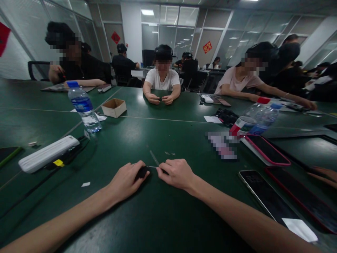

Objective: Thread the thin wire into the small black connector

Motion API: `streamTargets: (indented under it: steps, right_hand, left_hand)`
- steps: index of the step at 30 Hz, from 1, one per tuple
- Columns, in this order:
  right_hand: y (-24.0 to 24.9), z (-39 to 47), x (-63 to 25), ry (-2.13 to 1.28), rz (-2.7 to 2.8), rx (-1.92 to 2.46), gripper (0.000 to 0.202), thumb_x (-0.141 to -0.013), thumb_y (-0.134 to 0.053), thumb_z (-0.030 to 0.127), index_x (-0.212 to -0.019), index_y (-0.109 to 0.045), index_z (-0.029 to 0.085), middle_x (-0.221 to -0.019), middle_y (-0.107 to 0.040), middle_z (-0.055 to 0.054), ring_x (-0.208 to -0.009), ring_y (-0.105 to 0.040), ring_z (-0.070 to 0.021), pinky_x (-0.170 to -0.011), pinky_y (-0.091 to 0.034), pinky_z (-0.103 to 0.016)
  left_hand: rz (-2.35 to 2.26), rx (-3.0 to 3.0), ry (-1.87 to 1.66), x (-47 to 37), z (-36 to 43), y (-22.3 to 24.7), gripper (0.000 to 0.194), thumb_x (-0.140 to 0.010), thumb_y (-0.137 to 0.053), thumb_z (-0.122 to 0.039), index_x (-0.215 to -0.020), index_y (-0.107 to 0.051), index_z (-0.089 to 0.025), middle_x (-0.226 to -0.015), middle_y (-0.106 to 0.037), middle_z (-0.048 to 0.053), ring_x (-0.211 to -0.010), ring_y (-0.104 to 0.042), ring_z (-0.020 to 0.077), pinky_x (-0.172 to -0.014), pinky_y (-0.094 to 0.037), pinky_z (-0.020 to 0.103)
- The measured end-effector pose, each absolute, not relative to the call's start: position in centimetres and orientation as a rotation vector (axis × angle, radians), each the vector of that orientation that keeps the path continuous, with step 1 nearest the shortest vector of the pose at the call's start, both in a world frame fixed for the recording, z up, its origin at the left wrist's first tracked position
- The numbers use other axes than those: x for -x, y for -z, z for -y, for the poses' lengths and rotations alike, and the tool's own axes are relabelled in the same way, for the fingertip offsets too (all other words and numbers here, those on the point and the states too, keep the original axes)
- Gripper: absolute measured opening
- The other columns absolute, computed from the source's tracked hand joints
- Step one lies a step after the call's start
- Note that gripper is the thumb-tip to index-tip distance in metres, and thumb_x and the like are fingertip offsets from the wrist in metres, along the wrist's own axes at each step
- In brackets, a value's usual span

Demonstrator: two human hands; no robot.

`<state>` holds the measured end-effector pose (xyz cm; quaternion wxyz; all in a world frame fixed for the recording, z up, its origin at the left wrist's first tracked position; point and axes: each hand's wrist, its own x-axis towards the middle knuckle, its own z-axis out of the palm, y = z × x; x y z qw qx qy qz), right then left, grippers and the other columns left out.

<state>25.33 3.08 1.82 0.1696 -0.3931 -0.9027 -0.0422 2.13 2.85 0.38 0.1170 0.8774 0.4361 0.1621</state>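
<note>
My left hand (129,180) rests on the green table (168,211), its fingers closed around a small black object (143,172). Just right of it, my right hand (177,173) is closed in a pinch on the end of a thin pale strip (153,167), which spans the short gap between the two hands. Whether the strip joins the black object is hidden by my left fingers. A narrow translucent strip (154,158) lies beyond my right fingertips, with tiny scraps (170,153) near it.
Left: a white power strip (48,154), a water bottle (84,107) and an open cardboard box (114,108). Right: phones (273,196), bottles (250,119) and another person's hand (325,175) at the edge. People sit across the table.
</note>
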Motion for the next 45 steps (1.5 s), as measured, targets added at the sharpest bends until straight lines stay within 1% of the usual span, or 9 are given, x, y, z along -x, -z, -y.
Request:
streamTargets:
  steps: [3, 8, 15, 19, 22, 30, 35, 39, 45]
  right_hand:
    - [-1.84, -3.09, -25.34, 0.140, 2.561, 1.115, 0.035, -0.094, -0.040, 0.031, -0.081, -0.068, 0.015, -0.064, -0.061, -0.001, -0.051, -0.048, -0.0067, -0.049, -0.031, -0.019]
    - [-1.77, -3.10, -25.30, 0.148, 2.545, 1.106, 0.034, -0.093, -0.041, 0.032, -0.080, -0.068, 0.016, -0.063, -0.061, -0.001, -0.050, -0.049, -0.0070, -0.049, -0.031, -0.019]
    - [-1.86, -3.08, -25.23, 0.101, 2.520, 1.126, 0.035, -0.093, -0.041, 0.033, -0.081, -0.069, 0.016, -0.064, -0.062, -0.001, -0.050, -0.048, -0.0063, -0.048, -0.031, -0.018]
    - [-1.91, -3.00, -25.18, 0.118, 2.559, 1.114, 0.036, -0.094, -0.040, 0.032, -0.080, -0.068, 0.016, -0.063, -0.061, -0.001, -0.050, -0.046, -0.0060, -0.048, -0.031, -0.018]
    - [-1.96, -2.92, -25.16, 0.123, 2.567, 1.112, 0.035, -0.093, -0.040, 0.031, -0.079, -0.068, 0.015, -0.064, -0.060, -0.001, -0.050, -0.046, -0.0060, -0.048, -0.030, -0.018]
    - [-1.96, -2.95, -25.17, 0.116, 2.570, 1.096, 0.035, -0.093, -0.040, 0.031, -0.079, -0.067, 0.015, -0.063, -0.059, -0.001, -0.049, -0.045, -0.0064, -0.047, -0.029, -0.019]
    - [-1.56, -3.07, -25.37, 0.116, 2.580, 1.069, 0.033, -0.093, -0.041, 0.030, -0.079, -0.066, 0.015, -0.062, -0.059, 0.000, -0.050, -0.046, -0.0069, -0.048, -0.030, -0.019]
    - [-1.49, -3.19, -25.59, 0.122, 2.574, 0.998, 0.032, -0.093, -0.042, 0.029, -0.078, -0.067, 0.015, -0.061, -0.059, 0.000, -0.049, -0.045, -0.0068, -0.048, -0.030, -0.019]
    - [-1.50, -3.25, -25.73, 0.098, 2.563, 0.911, 0.030, -0.092, -0.043, 0.026, -0.079, -0.067, 0.014, -0.060, -0.060, 0.000, -0.049, -0.047, -0.0063, -0.046, -0.031, -0.018]
  left_hand:
    - [-1.239, -2.595, -0.493, -2.11, -2.87, -0.36, 0.030, -0.096, -0.036, -0.041, -0.104, -0.054, -0.019, -0.084, -0.066, 0.004, -0.069, -0.061, 0.0185, -0.065, -0.046, 0.032]
    - [-1.189, -2.604, -0.555, -2.11, -2.92, -0.40, 0.030, -0.096, -0.038, -0.038, -0.111, -0.056, -0.020, -0.100, -0.067, 0.006, -0.080, -0.063, 0.0189, -0.073, -0.049, 0.033]
    - [-1.226, -2.571, -0.563, -2.12, -2.95, -0.30, 0.030, -0.095, -0.040, -0.037, -0.113, -0.057, -0.020, -0.102, -0.068, 0.006, -0.084, -0.064, 0.0202, -0.077, -0.051, 0.036]
    - [-1.201, -2.542, -0.593, -1.92, -3.14, 0.04, 0.032, -0.095, -0.041, -0.036, -0.120, -0.054, -0.021, -0.108, -0.066, 0.007, -0.088, -0.064, 0.0199, -0.080, -0.052, 0.036]
    - [-1.183, -2.536, -0.607, -1.86, -3.20, 0.07, 0.034, -0.095, -0.040, -0.035, -0.124, -0.052, -0.021, -0.108, -0.066, 0.008, -0.088, -0.064, 0.0198, -0.080, -0.052, 0.035]
    - [-1.159, -2.529, -0.587, -1.89, -3.25, -0.07, 0.035, -0.096, -0.040, -0.036, -0.124, -0.051, -0.020, -0.107, -0.066, 0.008, -0.089, -0.063, 0.0208, -0.081, -0.051, 0.038]
    - [-1.152, -2.542, -0.571, -1.83, -3.20, 0.01, 0.035, -0.096, -0.038, -0.037, -0.126, -0.050, -0.022, -0.111, -0.065, 0.008, -0.089, -0.064, 0.0203, -0.079, -0.051, 0.037]
    - [-1.144, -2.572, -0.566, -1.87, -3.10, -0.06, 0.036, -0.097, -0.038, -0.038, -0.127, -0.049, -0.022, -0.113, -0.066, 0.008, -0.085, -0.065, 0.0208, -0.075, -0.051, 0.037]
    - [-1.129, -2.581, -0.568, -2.01, -2.93, -0.49, 0.036, -0.097, -0.038, -0.037, -0.127, -0.049, -0.021, -0.113, -0.067, 0.008, -0.080, -0.066, 0.0196, -0.074, -0.050, 0.036]
